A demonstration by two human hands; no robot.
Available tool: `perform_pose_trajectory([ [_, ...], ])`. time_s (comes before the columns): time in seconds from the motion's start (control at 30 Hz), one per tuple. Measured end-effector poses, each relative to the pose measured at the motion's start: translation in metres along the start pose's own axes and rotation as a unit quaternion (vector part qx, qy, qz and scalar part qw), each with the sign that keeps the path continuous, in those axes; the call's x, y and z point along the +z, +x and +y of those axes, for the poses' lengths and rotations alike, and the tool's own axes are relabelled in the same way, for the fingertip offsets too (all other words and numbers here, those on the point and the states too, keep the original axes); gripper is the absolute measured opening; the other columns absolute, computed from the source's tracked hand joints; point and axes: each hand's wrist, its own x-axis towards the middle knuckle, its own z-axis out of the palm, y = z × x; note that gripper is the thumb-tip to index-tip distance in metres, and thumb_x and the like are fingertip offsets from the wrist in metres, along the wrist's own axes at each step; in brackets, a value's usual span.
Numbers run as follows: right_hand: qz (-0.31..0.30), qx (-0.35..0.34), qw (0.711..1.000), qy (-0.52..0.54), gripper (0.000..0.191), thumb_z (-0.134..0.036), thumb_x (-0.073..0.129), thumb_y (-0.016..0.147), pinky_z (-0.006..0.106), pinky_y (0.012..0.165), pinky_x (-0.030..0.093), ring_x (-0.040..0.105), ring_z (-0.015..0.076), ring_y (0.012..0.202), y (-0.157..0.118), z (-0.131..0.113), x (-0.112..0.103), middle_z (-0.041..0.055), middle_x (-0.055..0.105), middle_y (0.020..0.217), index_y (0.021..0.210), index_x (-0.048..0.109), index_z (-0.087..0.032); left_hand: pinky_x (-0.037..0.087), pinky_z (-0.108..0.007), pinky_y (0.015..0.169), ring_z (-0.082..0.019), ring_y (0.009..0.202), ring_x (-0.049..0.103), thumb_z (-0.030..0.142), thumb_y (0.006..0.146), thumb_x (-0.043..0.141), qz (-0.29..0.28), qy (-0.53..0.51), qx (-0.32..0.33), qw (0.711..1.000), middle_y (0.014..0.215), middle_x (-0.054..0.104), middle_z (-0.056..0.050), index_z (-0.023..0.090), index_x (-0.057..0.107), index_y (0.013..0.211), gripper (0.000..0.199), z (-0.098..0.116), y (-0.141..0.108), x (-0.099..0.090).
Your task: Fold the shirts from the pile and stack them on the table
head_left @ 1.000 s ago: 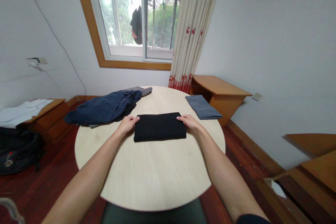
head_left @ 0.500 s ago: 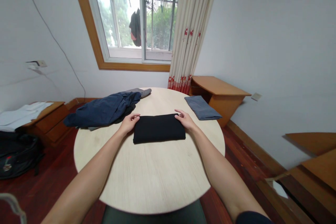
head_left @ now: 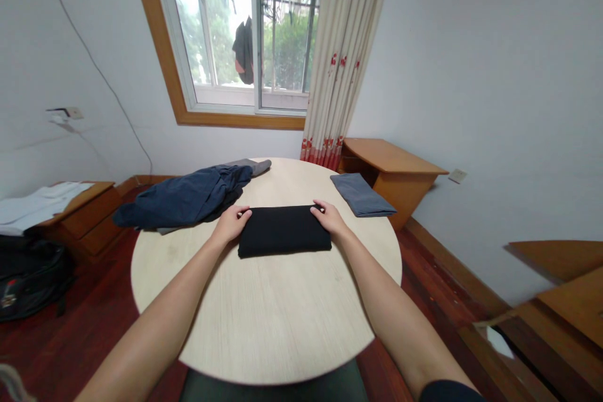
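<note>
A black garment (head_left: pixel 284 232), folded into a flat rectangle, lies on the round pale table (head_left: pixel 277 314) in front of me. My left hand (head_left: pixel 232 222) pinches its far left corner, thumb on top. At the far right corner my right hand (head_left: pixel 330 218) grips the cloth the same way, its fingers curled over the far edge. A folded grey garment (head_left: pixel 362 195) rests at the table's right rim, beyond my right hand. To the left, past my left hand, dark blue clothing (head_left: pixel 188 196) lies in a loose heap over other clothes.
Behind the table on the right stands a wooden desk (head_left: pixel 396 160), beside a patterned curtain (head_left: pixel 336 69). A wooden cabinet (head_left: pixel 101 213) with papers on it stands to the left, with a black bag (head_left: pixel 32 279) near it on the floor.
My right fingers have closed from spread to curled around the far right corner. The garment stays flat in nearly the same place; the left hand has barely moved.
</note>
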Motion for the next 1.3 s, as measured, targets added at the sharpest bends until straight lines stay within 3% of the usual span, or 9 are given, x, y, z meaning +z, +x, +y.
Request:
perform_pose_trajectory([
  [0.1, 0.031, -0.104, 0.981, -0.159, 0.057, -0.039, 0.054, 0.093, 0.046, 0.107, 0.042, 0.055, 0.0296, 0.125, -0.018, -0.033, -0.001, 0.0197, 0.058, 0.137, 0.143, 0.051, -0.011, 0.044, -0.045, 0.104, -0.031, 0.122, 0.056, 0.046, 0.094, 0.049, 0.034, 0.157, 0.119, 0.98, 0.129, 0.064, -0.013, 0.019, 0.069, 0.123, 0.044, 0.035, -0.022, -0.001],
  [0.2, 0.017, -0.171, 0.95, -0.259, 0.059, -0.044, 0.048, 0.097, 0.05, 0.113, 0.033, 0.045, 0.0327, 0.135, -0.041, -0.072, 0.012, 0.0193, 0.05, 0.147, 0.146, 0.046, -0.011, 0.037, -0.045, 0.112, -0.027, 0.135, 0.046, 0.045, 0.101, 0.038, -0.046, 0.199, 0.23, 0.951, 0.146, 0.054, -0.01, 0.02, 0.061, 0.134, 0.048, 0.065, -0.045, 0.013],
  [0.33, -0.052, -0.208, 0.925, -0.314, 0.054, -0.035, 0.04, 0.101, 0.053, 0.12, 0.016, 0.031, 0.0299, 0.146, -0.058, -0.094, 0.037, 0.0163, 0.039, 0.156, 0.149, 0.043, -0.011, 0.028, -0.054, 0.117, -0.029, 0.147, 0.032, 0.045, 0.103, 0.033, -0.134, 0.246, 0.228, 0.933, 0.157, 0.041, -0.007, 0.021, 0.053, 0.142, 0.05, 0.074, -0.058, 0.035],
  [0.47, -0.142, -0.184, 0.92, -0.315, 0.054, -0.037, 0.036, 0.102, 0.052, 0.121, 0.016, 0.027, 0.0265, 0.149, -0.056, -0.084, 0.049, 0.0127, 0.035, 0.159, 0.151, 0.041, -0.015, 0.023, -0.055, 0.119, -0.029, 0.15, 0.027, 0.049, 0.103, 0.029, -0.146, 0.259, 0.19, 0.936, 0.16, 0.034, -0.006, 0.023, 0.045, 0.149, 0.056, 0.063, -0.053, 0.039],
  [0.57, -0.17, -0.168, 0.919, -0.314, 0.057, -0.041, 0.035, 0.102, 0.052, 0.122, 0.014, 0.023, 0.0249, 0.151, -0.051, -0.076, 0.049, 0.0119, 0.032, 0.16, 0.152, 0.04, -0.015, 0.021, -0.056, 0.12, -0.029, 0.15, 0.024, 0.052, 0.102, 0.028, -0.147, 0.263, 0.169, 0.938, 0.16, 0.033, -0.007, 0.022, 0.043, 0.15, 0.059, 0.057, -0.047, 0.038],
  [0.87, -0.172, -0.121, 0.929, -0.304, 0.067, -0.058, 0.029, 0.101, 0.048, 0.121, 0.015, 0.023, 0.0245, 0.151, -0.038, -0.061, 0.048, 0.0108, 0.032, 0.161, 0.151, 0.041, -0.015, 0.019, -0.053, 0.121, -0.031, 0.151, 0.021, 0.058, 0.1, 0.029, -0.154, 0.294, 0.121, 0.936, 0.163, 0.028, -0.007, 0.023, 0.041, 0.152, 0.064, 0.046, -0.039, 0.037],
  [1.13, -0.167, -0.068, 0.936, -0.302, 0.067, -0.058, 0.027, 0.101, 0.048, 0.121, 0.016, 0.022, 0.0248, 0.151, -0.025, -0.043, 0.039, 0.0074, 0.029, 0.162, 0.154, 0.036, -0.018, 0.023, -0.053, 0.119, -0.035, 0.151, 0.02, 0.058, 0.1, 0.027, -0.168, 0.29, 0.075, 0.939, 0.165, 0.023, -0.003, 0.026, 0.035, 0.155, 0.065, 0.04, -0.034, 0.029],
  [1.3, -0.145, -0.01, 0.944, -0.296, 0.068, -0.058, 0.029, 0.101, 0.045, 0.12, 0.023, 0.03, 0.0264, 0.148, -0.015, -0.021, 0.024, 0.0106, 0.034, 0.16, 0.153, 0.038, -0.015, 0.029, -0.053, 0.116, -0.036, 0.149, 0.024, 0.061, 0.099, 0.026, -0.163, 0.283, 0.043, 0.944, 0.164, 0.024, -0.007, 0.024, 0.033, 0.156, 0.069, 0.027, -0.028, 0.022],
])
